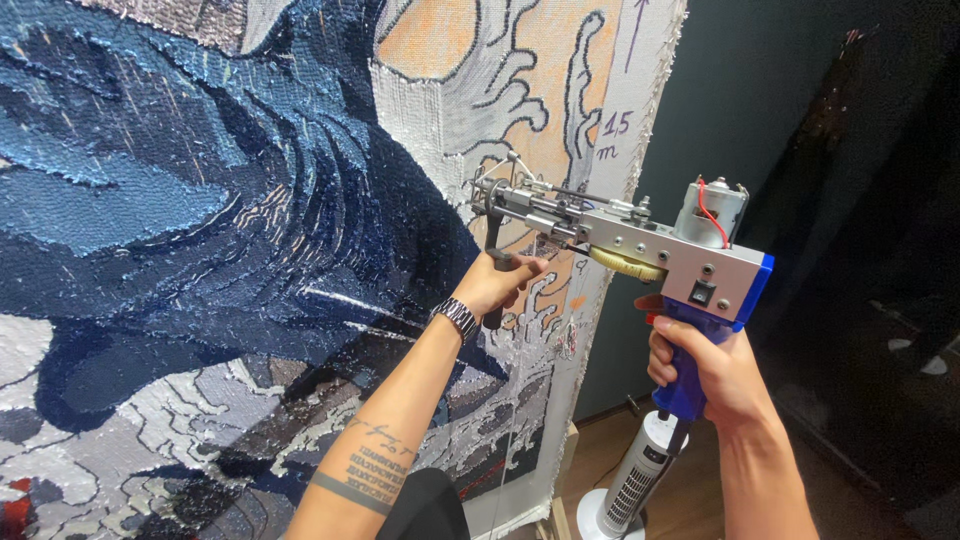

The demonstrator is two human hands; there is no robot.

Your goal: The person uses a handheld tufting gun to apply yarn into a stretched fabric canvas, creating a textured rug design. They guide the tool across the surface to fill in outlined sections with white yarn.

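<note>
Tufting gun [640, 245] is up against the blue wave rug cloth [200, 200]. Right hand [705, 375] is clenched on the blue grip, left hand [495, 285] wrapped round the black front handle. Looks rigid, metal and top-heavy, so gripping both handles makes sense.

rug-making workshop or studio. evidence: large backing cloth [560, 130] stretched upright on a wooden frame [572, 470], mostly filled with blue and grey yarn, outlines drawn on the bare part. tufting gun [620, 235] in use. tower fan [632, 480] on wooden floor [690, 500], dark wall [740, 90] behind.
</note>
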